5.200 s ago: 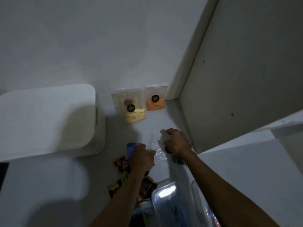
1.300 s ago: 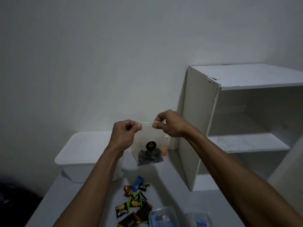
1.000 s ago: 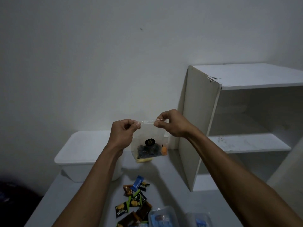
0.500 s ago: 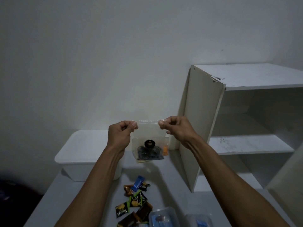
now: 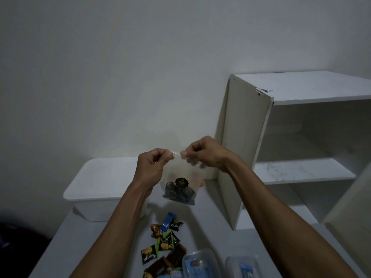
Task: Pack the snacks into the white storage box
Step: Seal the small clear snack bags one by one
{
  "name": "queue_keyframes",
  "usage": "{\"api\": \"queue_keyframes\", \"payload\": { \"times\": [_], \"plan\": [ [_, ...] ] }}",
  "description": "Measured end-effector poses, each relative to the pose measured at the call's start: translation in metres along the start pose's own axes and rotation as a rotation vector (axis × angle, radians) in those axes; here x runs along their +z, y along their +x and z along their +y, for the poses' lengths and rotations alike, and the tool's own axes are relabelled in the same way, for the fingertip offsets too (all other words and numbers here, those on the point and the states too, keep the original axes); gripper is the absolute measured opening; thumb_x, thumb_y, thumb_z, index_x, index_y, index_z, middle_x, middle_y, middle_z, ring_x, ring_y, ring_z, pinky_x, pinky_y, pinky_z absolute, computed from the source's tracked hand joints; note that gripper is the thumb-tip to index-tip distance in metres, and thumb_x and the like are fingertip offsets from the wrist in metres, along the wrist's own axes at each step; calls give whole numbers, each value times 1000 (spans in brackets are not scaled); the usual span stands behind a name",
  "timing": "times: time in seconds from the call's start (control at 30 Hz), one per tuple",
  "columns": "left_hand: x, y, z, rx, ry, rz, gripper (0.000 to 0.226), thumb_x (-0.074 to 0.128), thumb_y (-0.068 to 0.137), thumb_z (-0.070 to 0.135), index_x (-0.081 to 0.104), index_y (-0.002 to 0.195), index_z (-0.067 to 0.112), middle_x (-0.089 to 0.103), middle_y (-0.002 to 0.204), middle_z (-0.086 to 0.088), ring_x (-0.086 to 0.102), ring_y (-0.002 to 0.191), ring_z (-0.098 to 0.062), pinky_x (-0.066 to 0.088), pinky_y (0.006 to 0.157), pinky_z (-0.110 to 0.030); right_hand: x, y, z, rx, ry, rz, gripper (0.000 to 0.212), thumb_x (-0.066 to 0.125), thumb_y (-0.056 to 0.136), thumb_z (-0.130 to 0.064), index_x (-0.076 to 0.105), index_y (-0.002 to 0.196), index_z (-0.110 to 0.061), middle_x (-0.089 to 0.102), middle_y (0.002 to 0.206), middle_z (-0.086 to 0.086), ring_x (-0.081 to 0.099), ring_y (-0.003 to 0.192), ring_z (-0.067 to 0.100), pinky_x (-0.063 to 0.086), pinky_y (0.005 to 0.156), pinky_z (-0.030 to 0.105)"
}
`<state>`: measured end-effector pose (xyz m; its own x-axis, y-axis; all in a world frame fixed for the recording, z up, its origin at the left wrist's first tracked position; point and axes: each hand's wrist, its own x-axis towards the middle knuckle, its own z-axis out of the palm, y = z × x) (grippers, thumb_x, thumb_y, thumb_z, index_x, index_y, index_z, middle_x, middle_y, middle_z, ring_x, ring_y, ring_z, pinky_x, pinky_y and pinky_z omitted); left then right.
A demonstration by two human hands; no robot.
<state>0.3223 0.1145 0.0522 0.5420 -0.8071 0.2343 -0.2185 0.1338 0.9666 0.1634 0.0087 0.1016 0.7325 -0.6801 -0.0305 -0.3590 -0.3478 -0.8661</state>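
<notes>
Your left hand: fingers pinch the top edge of a clear zip bag, held up in the air above the tabletop
Your right hand: fingers pinch the same top edge, just beside the left; both thumbs nearly meet
Bag: see-through, hangs below both hands, dark snacks at the bottom w/ a round black sticker on the front; something orange shows behind its right side, can't tell what
Storage box: white, lid on, sits at the back left of the tabletop near the wall, left of the bag & behind your left forearm
Loose snacks: small wrapped packs in a scatter on the tabletop between your forearms; green-black ones, brown ones, one blue pack at the top of the heap
Clear containers: two at the near edge, right of the scatter, blue stuff inside; second one just beside it
Tabletop: pale grey-white, matte, runs back to the wall
Shelf unit: white, stands on the tabletop at right, open front, one shelf board across the middle, scuffed
Room: plain white wall behind, dim light; dark area at lower left off the tabletop, can't tell what's there
</notes>
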Motion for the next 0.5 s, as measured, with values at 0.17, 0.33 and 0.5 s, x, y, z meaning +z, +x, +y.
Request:
{"api": "queue_keyframes", "payload": {
  "times": [0.17, 0.33, 0.5],
  "plan": [
    [2, -2, 0, -40, 43, 184, 13, 75, 83, 28, 71, 88, 17, 72, 89, 1, 64, 82, -12, 52, 74, -23, 9, 8, -3, -38, -50, 50, 23, 69, 91, -30, 71, 77, -11, 65, 70, 1, 56, 62, 8, 48, 56, 23],
    [11, -8, 10, -177, 143, 329, 31, 73, 79, 48, 70, 70, 19, 70, 77, 7, 63, 75, -6, 49, 65, -23, 35, 13, 8, -63, -22, 181, 24, 68, 91, -29, 71, 77, -10, 67, 70, 2, 58, 63, 10, 52, 64, 32],
    [14, -5, 10, -277, 79, 321, 15, 71, 86, 23, 70, 72, 20, 66, 81, 6, 59, 75, -5, 43, 63, -17, 48, 12, 9, -33, 19, 184, 22, 66, 93, -26, 72, 82, -7, 69, 77, 7, 60, 67, 13, 54, 65, 33]
  ]
}}
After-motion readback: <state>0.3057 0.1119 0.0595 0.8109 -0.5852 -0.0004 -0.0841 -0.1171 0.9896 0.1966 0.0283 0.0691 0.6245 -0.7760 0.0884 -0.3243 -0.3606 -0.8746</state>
